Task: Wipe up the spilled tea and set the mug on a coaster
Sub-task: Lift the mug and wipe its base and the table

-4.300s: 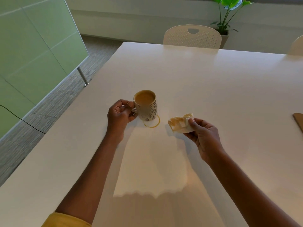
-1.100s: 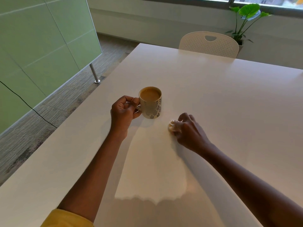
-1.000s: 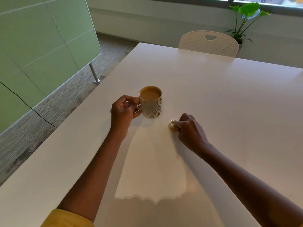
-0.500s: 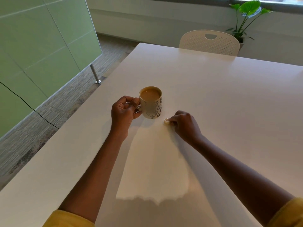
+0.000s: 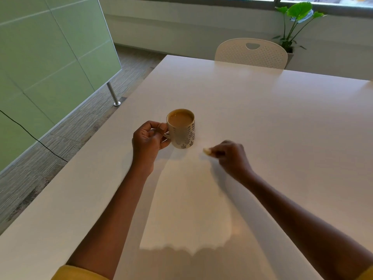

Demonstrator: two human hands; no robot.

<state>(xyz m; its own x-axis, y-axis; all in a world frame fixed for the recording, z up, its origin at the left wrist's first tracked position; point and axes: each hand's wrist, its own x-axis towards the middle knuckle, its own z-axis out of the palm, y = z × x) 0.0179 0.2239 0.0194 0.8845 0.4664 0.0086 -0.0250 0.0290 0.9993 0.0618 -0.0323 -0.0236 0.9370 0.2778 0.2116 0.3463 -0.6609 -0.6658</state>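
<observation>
over on the left a green partition (image 5: 50,57) is running along the floor, and the white surface (image 5: 262,118) is stretching out ahead of me. my left hand (image 5: 150,140) is curling round the handle of the mug (image 5: 182,130), thumb pressing on top of the handle by the rim, fingers folded in beneath. the mug is standing upright on the surface just right of that hand, filled close to the brim with milky tea. i'm judging it ceramic, fairly heavy with that much liquid, breakable, and quick to slop if tilted. so the handle is the place to hold it, lifting level and slowly. i'm not seeing a tea ring round its base, though the glare is making that hard to be sure of. a little right of the mug, apart from it, a small crumpled wad of paper (image 5: 206,151) is poking out of my right hand (image 5: 230,156), which is pinching it in its fingertips, knuckles up, low over the surface. whether the wad is touching down i can't tell. it's looking soft and light, likely to tear if dragged hard. no coaster is showing.
</observation>
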